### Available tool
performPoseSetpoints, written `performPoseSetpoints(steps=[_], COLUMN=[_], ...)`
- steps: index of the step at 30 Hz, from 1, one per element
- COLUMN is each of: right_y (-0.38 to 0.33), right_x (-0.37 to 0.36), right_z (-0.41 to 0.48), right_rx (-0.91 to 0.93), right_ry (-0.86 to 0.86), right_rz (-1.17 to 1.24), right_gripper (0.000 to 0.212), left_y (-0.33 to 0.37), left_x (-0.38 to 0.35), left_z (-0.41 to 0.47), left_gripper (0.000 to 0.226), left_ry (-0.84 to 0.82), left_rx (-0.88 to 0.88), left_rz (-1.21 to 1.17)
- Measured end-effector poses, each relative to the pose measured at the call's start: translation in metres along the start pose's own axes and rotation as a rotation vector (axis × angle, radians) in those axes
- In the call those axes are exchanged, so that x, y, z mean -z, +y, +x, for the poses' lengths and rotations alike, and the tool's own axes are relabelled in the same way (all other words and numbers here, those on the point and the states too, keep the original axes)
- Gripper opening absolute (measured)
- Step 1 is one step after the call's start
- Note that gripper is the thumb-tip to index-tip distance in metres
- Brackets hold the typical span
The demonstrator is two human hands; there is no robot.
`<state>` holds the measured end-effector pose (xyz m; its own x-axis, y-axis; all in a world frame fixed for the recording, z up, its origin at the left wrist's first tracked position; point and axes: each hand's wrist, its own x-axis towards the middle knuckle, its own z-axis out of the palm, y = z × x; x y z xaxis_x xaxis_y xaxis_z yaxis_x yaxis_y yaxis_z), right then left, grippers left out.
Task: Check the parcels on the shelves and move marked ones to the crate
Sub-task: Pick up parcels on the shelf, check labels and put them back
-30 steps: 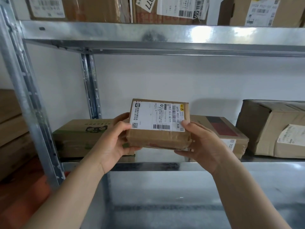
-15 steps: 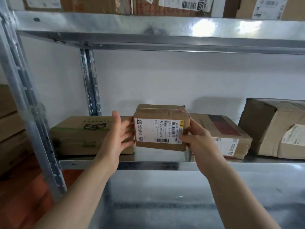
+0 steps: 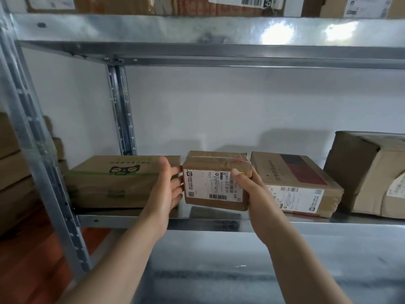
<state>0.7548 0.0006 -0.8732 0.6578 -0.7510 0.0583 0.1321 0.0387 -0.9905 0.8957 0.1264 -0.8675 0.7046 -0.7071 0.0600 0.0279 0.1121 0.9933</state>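
A small brown parcel (image 3: 210,185) with a white shipping label on its front face stands just above the middle shelf (image 3: 197,223), between two other boxes. My right hand (image 3: 249,189) grips its right end, thumb over the label. My left hand (image 3: 168,189) is beside its left end with fingers straight, fingertips touching or nearly touching the parcel's side. No mark besides the label is visible on the parcel. No crate is in view.
A flat box with a cat logo (image 3: 118,181) lies left of the parcel. A box with a dark red patch (image 3: 295,183) lies right of it, then a larger carton (image 3: 368,174). More labelled boxes sit on the upper shelf (image 3: 197,29). Steel uprights (image 3: 39,161) stand at left.
The parcel went from held up with its label facing me to lowered and pushed back into the shelf gap. My left hand released its grip and now lies straight beside it.
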Motion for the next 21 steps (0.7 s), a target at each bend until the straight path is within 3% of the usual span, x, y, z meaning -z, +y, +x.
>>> performPoseSetpoints(steps=[4,8,12,15,17,21], right_y=[0.008,0.015,0.021,0.015,0.018,0.026], right_x=[-0.005,-0.002,0.003,0.001,0.005,0.007], right_z=[0.014,0.025,0.033,0.034,0.041,0.048], right_rx=[-0.037,-0.032,0.011,0.052,0.047,0.049], right_ry=[0.078,0.079,0.085,0.121,0.126,0.153], right_rz=[0.101,0.156,0.258,0.264,0.259,0.212], right_gripper=[0.132,0.14,0.129,0.086,0.069,0.062], left_y=[-0.002,-0.008,-0.014,-0.013,-0.017,-0.02], left_x=[-0.006,-0.014,-0.026,-0.034,-0.035,-0.035], left_z=[0.009,0.017,0.021,0.022,0.027,0.034], left_gripper=[0.097,0.102,0.091,0.068,0.077,0.086], left_ry=[0.001,0.01,0.018,0.019,0.033,0.051], left_rx=[0.023,0.036,0.032,0.019,0.021,0.026], left_rz=[0.026,0.036,0.055,0.049,0.054,0.052])
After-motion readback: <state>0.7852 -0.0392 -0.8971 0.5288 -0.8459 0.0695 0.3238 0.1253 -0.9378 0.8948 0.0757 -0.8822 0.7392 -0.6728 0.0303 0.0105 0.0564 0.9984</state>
